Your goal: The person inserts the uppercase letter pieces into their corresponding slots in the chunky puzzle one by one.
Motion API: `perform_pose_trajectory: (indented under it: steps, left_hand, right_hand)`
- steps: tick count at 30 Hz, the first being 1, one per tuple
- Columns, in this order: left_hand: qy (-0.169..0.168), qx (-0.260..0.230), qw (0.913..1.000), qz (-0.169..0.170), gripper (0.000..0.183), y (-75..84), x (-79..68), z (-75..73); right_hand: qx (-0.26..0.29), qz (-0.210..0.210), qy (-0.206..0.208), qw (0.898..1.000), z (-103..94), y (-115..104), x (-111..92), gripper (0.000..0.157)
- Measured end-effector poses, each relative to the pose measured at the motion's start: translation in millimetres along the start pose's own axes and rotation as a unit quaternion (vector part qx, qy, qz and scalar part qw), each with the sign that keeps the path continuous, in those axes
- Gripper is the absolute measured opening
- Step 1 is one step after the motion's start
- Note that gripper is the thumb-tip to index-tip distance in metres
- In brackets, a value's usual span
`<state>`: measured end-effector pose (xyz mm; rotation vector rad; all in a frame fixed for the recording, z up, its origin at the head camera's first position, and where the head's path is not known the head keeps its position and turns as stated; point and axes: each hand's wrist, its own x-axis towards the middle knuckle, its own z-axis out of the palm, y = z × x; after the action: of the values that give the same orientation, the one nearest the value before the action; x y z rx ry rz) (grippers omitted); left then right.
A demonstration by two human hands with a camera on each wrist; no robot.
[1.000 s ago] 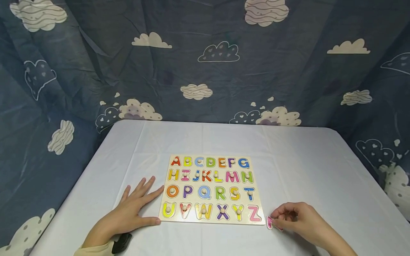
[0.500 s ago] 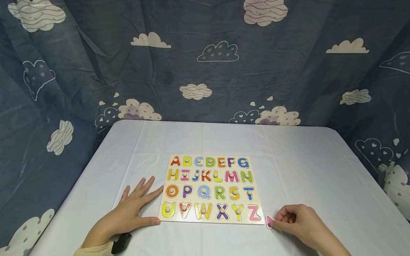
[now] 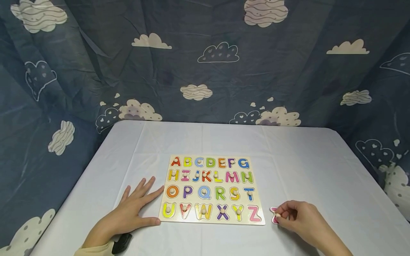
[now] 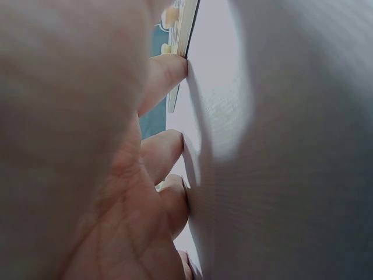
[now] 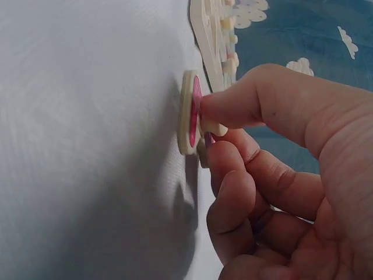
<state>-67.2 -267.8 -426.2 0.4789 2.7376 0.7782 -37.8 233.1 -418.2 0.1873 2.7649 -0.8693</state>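
A wooden alphabet puzzle board [image 3: 208, 222] lies flat with colourful knobbed letters in its slots; the pink Z slot [image 3: 254, 214] at its near right corner shows no knob. Right of that corner my right hand [image 3: 302, 220] pinches a pink letter piece [image 3: 273, 215] by its small wooden knob, between thumb and fingers. The right wrist view has the piece [image 5: 187, 114] edge-on close to the cloth; whether it touches is unclear. My left hand [image 3: 131, 213] is spread on the table, with index fingertip and thumb tip at the board's left edge.
A white cloth covers the table [image 3: 320, 170]. Behind and at both sides hangs a dark blue curtain [image 3: 205, 74] with cloud prints. A black band [image 3: 121, 243] sits on my left wrist, below a pale sleeve [image 3: 94, 250].
The pink letter piece has turned in my right hand and shifted slightly right and away from me, leaving a gap beside the board. My left hand and the board stay put.
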Motion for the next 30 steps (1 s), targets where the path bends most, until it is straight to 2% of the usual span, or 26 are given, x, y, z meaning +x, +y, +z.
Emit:
perform_pose_trajectory:
  steps: [4,8,17,30]
  left_hand:
    - [0.002,0.002,1.0000,0.001,0.101,-0.2,0.1,0.2]
    - [0.002,0.001,1.0000,0.001,0.101,-0.7,0.2,0.5]
    - [0.002,-0.001,1.0000,0.001,0.101,-1.1,0.2,0.2]
    - [0.007,0.000,1.0000,0.005,0.101,-2.2,0.3,1.8]
  right_hand:
    - [-0.004,0.003,0.004,1.000,0.1,1,1,0.019]
    - [-0.003,0.023,0.011,1.000,0.5,4,2,0.025]
    - [0.055,0.061,0.007,0.997,6.1,13,4,0.029]
    - [0.079,0.062,0.004,0.995,7.4,7,4,0.023]
